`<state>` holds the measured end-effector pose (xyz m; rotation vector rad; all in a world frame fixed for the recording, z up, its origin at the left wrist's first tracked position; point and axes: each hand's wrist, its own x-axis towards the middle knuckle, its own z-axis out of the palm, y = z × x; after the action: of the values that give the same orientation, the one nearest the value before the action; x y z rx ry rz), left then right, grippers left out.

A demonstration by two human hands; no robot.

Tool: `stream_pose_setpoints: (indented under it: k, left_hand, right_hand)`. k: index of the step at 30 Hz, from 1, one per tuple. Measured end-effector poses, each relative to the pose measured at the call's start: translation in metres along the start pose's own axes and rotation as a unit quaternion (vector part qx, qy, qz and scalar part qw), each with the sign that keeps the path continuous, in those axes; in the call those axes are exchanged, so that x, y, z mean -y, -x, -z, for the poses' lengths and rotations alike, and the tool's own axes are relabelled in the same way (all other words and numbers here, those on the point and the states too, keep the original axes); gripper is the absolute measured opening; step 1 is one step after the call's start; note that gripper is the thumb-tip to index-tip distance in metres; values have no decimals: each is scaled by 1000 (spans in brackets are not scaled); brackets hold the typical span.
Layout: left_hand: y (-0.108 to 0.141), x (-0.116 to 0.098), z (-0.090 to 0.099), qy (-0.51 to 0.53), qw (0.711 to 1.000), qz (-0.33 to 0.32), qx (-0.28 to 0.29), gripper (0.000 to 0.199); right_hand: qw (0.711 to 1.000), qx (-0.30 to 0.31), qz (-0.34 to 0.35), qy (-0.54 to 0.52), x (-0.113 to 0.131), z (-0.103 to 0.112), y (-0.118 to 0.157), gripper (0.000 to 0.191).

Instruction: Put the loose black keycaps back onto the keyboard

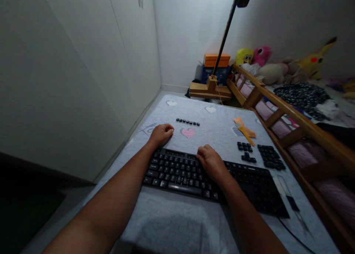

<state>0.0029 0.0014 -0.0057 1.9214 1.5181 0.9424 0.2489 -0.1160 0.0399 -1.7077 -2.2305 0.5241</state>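
A black keyboard (pixel 181 170) lies on the cloth-covered surface, its right-hand part bare of keycaps. My right hand (pixel 212 163) rests over its top row with the fingers drawn together; whatever is between them is hidden. Just beyond the keyboard's upper left corner, my left hand (pixel 161 134) lies on the cloth with its fingers curled closed, and I cannot make out anything in them. A short row of loose black keycaps (pixel 188 122) sits past the left hand. More removed keycaps stand in groups to the right: a small block (pixel 244 146), an arrow cluster (pixel 248 158) and a larger block (pixel 271 157).
An orange cloth (pixel 245 128) lies under a yellow-handled tool (pixel 246 136). Right of the keyboard is a wire-loop tool with a dark handle (pixel 292 203), near the cable (pixel 295 236). A wooden bed rail (pixel 302 113) borders the right; white cabinet doors (pixel 83 61) stand left.
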Motion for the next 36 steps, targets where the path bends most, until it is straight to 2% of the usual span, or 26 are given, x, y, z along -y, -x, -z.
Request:
stream_pose_setpoints:
  k: [10,25,36]
  left_hand:
    - [0,0,0,3,1000,3,-2,23]
    - [0,-2,0,7,1000,2,1,22]
    - [0,-1,0,7,1000,5,0,23]
  right_hand:
    - [999,-26,22,36,-6,-9,-1,15]
    - [998,-19,26,61,-4,-8,0,17]
    - [1000,-7,20,8,-3,-2,0,17]
